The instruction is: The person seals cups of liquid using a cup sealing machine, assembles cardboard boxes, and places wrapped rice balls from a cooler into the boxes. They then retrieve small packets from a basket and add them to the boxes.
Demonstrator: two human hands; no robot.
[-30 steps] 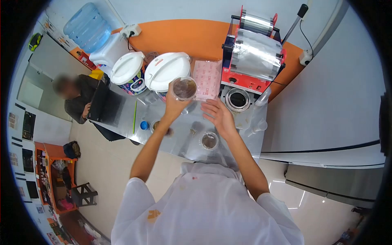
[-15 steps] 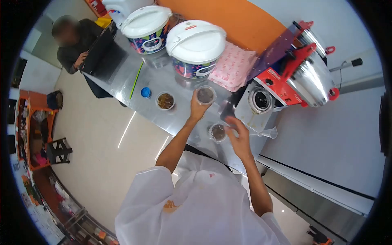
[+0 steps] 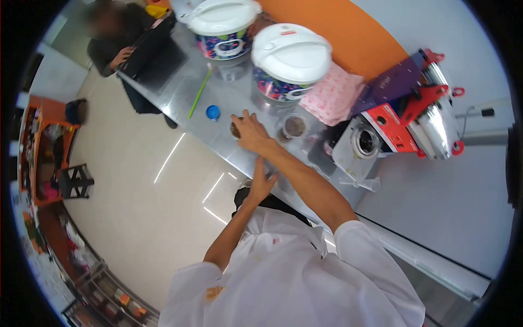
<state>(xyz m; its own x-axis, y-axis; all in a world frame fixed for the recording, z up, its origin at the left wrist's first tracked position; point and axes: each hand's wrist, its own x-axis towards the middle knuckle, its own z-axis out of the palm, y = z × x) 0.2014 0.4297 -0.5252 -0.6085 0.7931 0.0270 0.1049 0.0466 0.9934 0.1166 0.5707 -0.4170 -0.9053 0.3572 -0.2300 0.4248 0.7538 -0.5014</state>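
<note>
From the head view, I see the right hand (image 3: 253, 133) reaching across past the left, its fingers bent over a cup of brown contents (image 3: 235, 131) on the bench (image 3: 174, 98); the cup is mostly hidden, so I cannot tell whether they grip it. I see the left hand (image 3: 262, 184) near the bench's edge, fingers spread apart. A second cup (image 3: 295, 126) stands between the right forearm and a pink packet (image 3: 333, 95).

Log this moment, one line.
right hand: over brown-filled cup | left hand: grip unclear | second cup: on metal table, unheld
</note>
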